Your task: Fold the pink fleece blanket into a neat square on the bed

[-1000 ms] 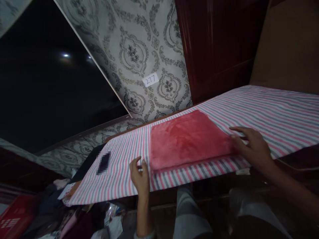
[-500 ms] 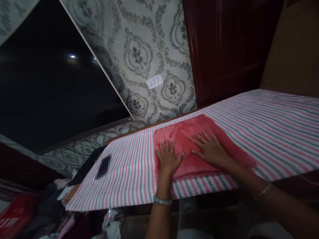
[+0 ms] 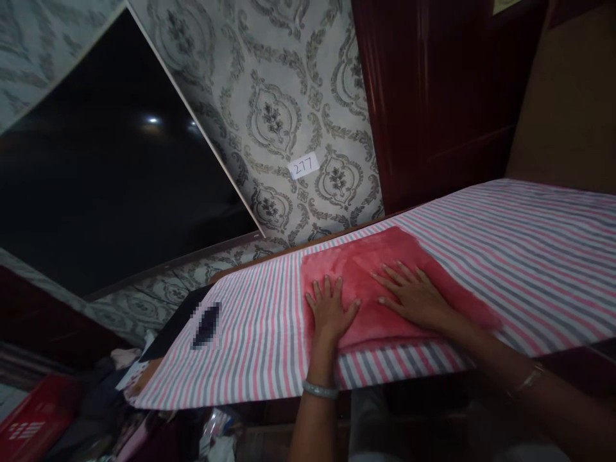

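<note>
A folded red plush cloth lies flat on a table covered with a pink, grey and white striped cloth. On the left part of the red cloth rests my left hand, palm down with its fingers spread. My right hand also lies flat on the red cloth, nearer its right side, with fingers stretched out and apart. Neither hand grips anything. The folded front edge of the red cloth runs close to the table's front edge.
A dark, blurred-out object lies on the striped cloth at the left. Behind stands a large black screen against patterned wallpaper with a paper label reading 277. A red basket and piled clothes sit at the lower left.
The whole view has shifted slightly, so the scene sits a little lower and further right. Both hands stay flat on the red cloth; the right hand's fingers have slid slightly towards me.
</note>
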`<state>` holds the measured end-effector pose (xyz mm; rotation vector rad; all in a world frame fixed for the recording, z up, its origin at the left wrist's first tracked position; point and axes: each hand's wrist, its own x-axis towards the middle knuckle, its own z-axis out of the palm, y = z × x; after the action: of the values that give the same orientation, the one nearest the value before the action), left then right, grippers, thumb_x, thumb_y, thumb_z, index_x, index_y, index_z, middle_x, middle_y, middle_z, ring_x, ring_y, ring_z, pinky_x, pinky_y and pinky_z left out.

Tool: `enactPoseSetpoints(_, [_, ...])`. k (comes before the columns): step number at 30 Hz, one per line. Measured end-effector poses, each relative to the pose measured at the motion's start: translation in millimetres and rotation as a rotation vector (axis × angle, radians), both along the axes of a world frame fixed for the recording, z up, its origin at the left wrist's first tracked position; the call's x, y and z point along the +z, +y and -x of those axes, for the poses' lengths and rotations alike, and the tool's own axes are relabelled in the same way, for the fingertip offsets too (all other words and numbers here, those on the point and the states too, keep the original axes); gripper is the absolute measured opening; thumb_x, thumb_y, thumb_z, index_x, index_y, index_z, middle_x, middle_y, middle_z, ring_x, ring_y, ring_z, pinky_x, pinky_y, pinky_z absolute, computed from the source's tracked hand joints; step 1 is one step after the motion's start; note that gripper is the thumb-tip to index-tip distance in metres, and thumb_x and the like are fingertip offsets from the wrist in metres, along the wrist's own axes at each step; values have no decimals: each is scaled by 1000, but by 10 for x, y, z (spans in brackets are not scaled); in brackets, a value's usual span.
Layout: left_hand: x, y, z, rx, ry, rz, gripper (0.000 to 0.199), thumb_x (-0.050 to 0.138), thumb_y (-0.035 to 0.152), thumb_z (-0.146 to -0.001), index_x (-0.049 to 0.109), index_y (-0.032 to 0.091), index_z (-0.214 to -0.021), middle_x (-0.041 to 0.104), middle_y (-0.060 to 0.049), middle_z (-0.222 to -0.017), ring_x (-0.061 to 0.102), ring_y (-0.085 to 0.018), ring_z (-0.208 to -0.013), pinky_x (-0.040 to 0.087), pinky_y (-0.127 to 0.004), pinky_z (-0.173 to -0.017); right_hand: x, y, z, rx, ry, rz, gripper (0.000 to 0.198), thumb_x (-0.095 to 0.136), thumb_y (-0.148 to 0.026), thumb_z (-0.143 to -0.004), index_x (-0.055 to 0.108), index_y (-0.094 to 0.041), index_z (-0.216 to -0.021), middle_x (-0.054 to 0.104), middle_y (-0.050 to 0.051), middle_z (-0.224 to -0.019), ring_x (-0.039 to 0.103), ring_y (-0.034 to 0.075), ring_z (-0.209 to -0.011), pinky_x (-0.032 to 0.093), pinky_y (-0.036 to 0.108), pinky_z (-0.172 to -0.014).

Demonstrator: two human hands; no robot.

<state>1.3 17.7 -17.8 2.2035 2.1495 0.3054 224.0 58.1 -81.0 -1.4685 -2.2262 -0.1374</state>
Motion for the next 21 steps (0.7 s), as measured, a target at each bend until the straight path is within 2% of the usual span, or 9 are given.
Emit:
enactPoseSetpoints(6, [-12, -5, 1, -6, 1, -19, 76, 52, 64, -94, 35, 31, -161, 22, -9, -172, 10, -43, -158, 9, -73, -122, -160, -336, -224, 38, -46, -50, 62, 35, -62, -99, 58, -32, -148, 46, 5, -158, 39, 32, -148, 34, 56, -119])
enactPoseSetpoints(10, [29, -26, -15, -8, -9, -28, 76, 51, 63, -94, 37, 28, -161, 22, -11, -171, 10, -44, -158, 9, -73, -122, -338, -654, -414, 52, -19, -78, 62, 36, -63, -99, 60, -31, -146, 47, 6, -157, 41, 32, -147, 34, 56, -120])
enactPoseSetpoints(12, [74, -53, -23, -9, -16, -14, 76, 53, 62, -94, 37, 28, -160, 22, -11, -171, 10, -44, -158, 9, -72, -123, -345, -756, -488, 63, 2, -61, 63, 36, -64, -99, 61, -29, -145, 50, 7, -155, 44, 33, -145, 36, 58, -119])
enactPoseSetpoints(14, [137, -98, -38, -17, -31, 8, 76, 54, 62, -94, 38, 28, -160, 24, -11, -171, 12, -43, -158, 10, -70, -124, -243, -777, -507, 80, 36, -21, 63, 33, -63, -100, 63, -28, -143, 55, 8, -150, 49, 34, -141, 40, 59, -116])
enactPoseSetpoints(16, [202, -155, -65, -44, -53, 11, 75, 53, 60, -95, 38, 26, -160, 26, -12, -170, 16, -41, -158, 9, -68, -125, -42, -698, -434, 91, 82, -5, 60, 29, -56, -103, 64, -26, -143, 58, 9, -147, 51, 33, -140, 42, 58, -115])
enactPoseSetpoints(19, [251, -231, -116, -99, -73, -56, 68, 49, 53, -98, 41, 22, -158, 31, -13, -168, 21, -39, -157, 5, -67, -126, 296, -431, -155, 103, 122, -45, 56, 26, -40, -105, 58, -23, -148, 53, 10, -152, 47, 33, -143, 39, 59, -117])
enactPoseSetpoints(21, [217, -260, -137, -106, -80, -80, 66, 50, 51, -99, 44, 20, -157, 31, -12, -168, 20, -42, -157, 3, -69, -125, 413, -222, 70, 123, 94, -48, 54, 30, -33, -104, 56, -21, -149, 51, 12, -153, 44, 34, -144, 37, 61, -117])
